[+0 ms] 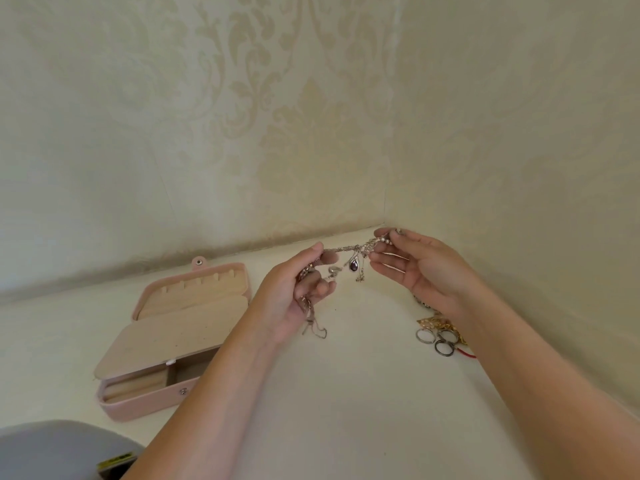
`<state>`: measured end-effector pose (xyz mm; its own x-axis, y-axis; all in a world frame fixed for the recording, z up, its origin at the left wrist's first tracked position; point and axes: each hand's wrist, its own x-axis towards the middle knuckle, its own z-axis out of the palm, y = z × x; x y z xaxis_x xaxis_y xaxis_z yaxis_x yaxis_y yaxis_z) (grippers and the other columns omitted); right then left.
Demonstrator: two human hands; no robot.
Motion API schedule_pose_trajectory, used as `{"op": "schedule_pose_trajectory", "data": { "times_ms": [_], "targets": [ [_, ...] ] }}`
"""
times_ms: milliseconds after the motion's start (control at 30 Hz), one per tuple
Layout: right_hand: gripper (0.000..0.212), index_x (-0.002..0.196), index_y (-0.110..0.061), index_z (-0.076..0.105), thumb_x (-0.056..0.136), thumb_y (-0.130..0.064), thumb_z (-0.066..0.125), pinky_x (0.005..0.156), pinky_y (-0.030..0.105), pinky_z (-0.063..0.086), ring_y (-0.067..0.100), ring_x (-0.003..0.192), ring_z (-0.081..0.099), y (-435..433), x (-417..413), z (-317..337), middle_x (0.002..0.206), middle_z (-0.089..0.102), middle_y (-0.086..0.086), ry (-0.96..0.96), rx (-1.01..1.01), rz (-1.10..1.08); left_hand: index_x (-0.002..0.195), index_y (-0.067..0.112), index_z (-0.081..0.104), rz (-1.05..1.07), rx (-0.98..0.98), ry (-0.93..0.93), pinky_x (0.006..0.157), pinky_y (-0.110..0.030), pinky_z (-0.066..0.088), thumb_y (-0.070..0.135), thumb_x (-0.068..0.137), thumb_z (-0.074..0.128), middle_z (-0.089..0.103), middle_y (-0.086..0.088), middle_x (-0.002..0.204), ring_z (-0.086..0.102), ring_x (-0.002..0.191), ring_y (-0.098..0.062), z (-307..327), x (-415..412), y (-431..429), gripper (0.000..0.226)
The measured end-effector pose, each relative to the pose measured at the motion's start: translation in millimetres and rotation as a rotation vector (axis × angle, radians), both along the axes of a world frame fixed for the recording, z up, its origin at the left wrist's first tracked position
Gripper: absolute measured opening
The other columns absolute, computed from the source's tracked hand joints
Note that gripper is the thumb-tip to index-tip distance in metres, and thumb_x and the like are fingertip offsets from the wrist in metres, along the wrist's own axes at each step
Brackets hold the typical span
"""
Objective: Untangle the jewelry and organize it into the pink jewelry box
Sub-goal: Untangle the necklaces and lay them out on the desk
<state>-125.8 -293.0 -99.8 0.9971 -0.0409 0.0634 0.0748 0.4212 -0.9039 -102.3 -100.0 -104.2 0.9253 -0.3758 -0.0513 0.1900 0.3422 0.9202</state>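
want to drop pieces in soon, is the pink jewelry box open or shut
Open: the pink jewelry box has its lid laid back, compartments showing in front.

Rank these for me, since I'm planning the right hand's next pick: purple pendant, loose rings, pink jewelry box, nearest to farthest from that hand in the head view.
1. Purple pendant: hangs from the tangle at the fingertips of the right hand.
2. Loose rings: on the table below its wrist.
3. Pink jewelry box: far left, past the left hand.
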Motion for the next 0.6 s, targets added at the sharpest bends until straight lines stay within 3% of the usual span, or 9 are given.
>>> {"op": "schedule_pose_trajectory", "data": {
  "times_ms": [67, 133, 200, 267, 333, 433, 533, 600],
  "targets": [
    [0.021, 0.093, -0.007, 0.064, 0.097, -0.01, 0.044, 0.076, 0.03, 0.057, 0.015, 0.066, 0.067, -2.4, 1.1, 0.1, 0.07, 0.066, 0.004, 0.025, 0.088, -0.037, 0.089, 0.003, 0.072, -0.021, 0.05, 0.016, 0.07, -0.024, 0.044, 0.029, 0.087, 0.057, 0.021, 0.007, 0.035, 0.034, 0.039, -0.01, -0.9, 1.4, 1.9, 0.03],
    [0.021, 0.093, -0.008, 0.064, 0.098, -0.01, 0.043, 0.072, 0.028, 0.058, 0.014, 0.064, 0.067, -6.2, 2.8, -1.4, 0.07, 0.066, 0.003, 0.05, 0.098, -0.093, 0.076, 0.006, 0.065, 0.028, 0.162, 0.008, 0.067, -0.025, 0.04, 0.026, 0.087, 0.059, 0.026, 0.007, 0.035, 0.038, 0.037, -0.011, -2.5, 3.1, 2.1, 0.024],
    [0.023, 0.092, -0.01, 0.065, 0.098, -0.01, 0.043, 0.071, 0.026, 0.057, 0.012, 0.064, 0.068, -9.7, 4.8, -4.3, 0.071, 0.067, 0.003, 0.07, 0.043, -0.161, 0.062, 0.011, 0.054, 0.156, 0.425, -0.113, 0.057, -0.021, 0.039, 0.025, 0.085, 0.064, 0.031, 0.005, 0.037, 0.043, 0.038, -0.012, -9.1, 8.3, 2.6, 0.029],
    [0.023, 0.092, -0.012, 0.065, 0.098, -0.011, 0.043, 0.07, 0.024, 0.057, 0.01, 0.065, 0.069, -14.1, 5.6, -6.1, 0.071, 0.07, 0.001, 0.077, 0.013, -0.227, 0.064, 0.01, 0.059, 0.215, 0.612, -0.251, 0.046, -0.017, 0.036, 0.028, 0.081, 0.07, 0.038, 0.009, 0.037, 0.046, 0.039, -0.011, -15.0, 11.1, 3.2, 0.027],
    [0.023, 0.093, -0.013, 0.064, 0.099, -0.014, 0.042, 0.069, 0.023, 0.058, 0.01, 0.067, 0.07, -22.0, 6.1, -5.7, 0.072, 0.072, 0.0, 0.079, 0.064, -0.281, 0.071, 0.008, 0.066, 0.174, 0.657, -0.3, 0.049, -0.019, 0.037, 0.028, 0.079, 0.073, 0.047, 0.012, 0.038, 0.047, 0.038, -0.01, -17.6, 10.9, 4.1, 0.023],
    [0.023, 0.094, -0.014, 0.062, 0.1, -0.016, 0.04, 0.073, 0.023, 0.057, 0.009, 0.071, 0.069, -37.4, 6.5, -4.6, 0.08, 0.071, 0.001, 0.102, 0.116, -0.322, 0.049, 0.01, 0.051, 0.211, 0.673, -0.322, 0.06, -0.025, 0.04, 0.028, 0.081, 0.07, 0.056, 0.01, 0.048, 0.052, 0.041, -0.009, -19.2, 13.1, 4.3, 0.041],
    [0.022, 0.102, -0.012, 0.064, 0.099, -0.015, 0.043, 0.082, 0.024, 0.053, 0.009, 0.076, 0.063, -45.0, 7.2, -8.2, 0.083, 0.065, 0.0, 0.127, -0.08, -0.346, 0.056, 0.014, 0.052, 0.294, 0.739, -0.335, 0.064, -0.027, 0.038, 0.033, 0.084, 0.066, 0.05, 0.01, 0.043, 0.053, 0.045, -0.011, -20.4, 16.3, 4.8, 0.037],
    [0.022, 0.104, -0.011, 0.065, 0.099, -0.015, 0.043, 0.084, 0.025, 0.05, 0.008, 0.075, 0.061, -45.0, 8.5, -10.2, 0.082, 0.063, -0.001, 0.103, -0.196, -0.407, 0.059, 0.019, 0.06, 0.332, 0.937, -0.431, 0.058, -0.026, 0.034, 0.038, 0.085, 0.062, 0.049, 0.011, 0.041, 0.049, 0.049, -0.015, -20.9, 16.7, 8.0, 0.032]
  ]
}}
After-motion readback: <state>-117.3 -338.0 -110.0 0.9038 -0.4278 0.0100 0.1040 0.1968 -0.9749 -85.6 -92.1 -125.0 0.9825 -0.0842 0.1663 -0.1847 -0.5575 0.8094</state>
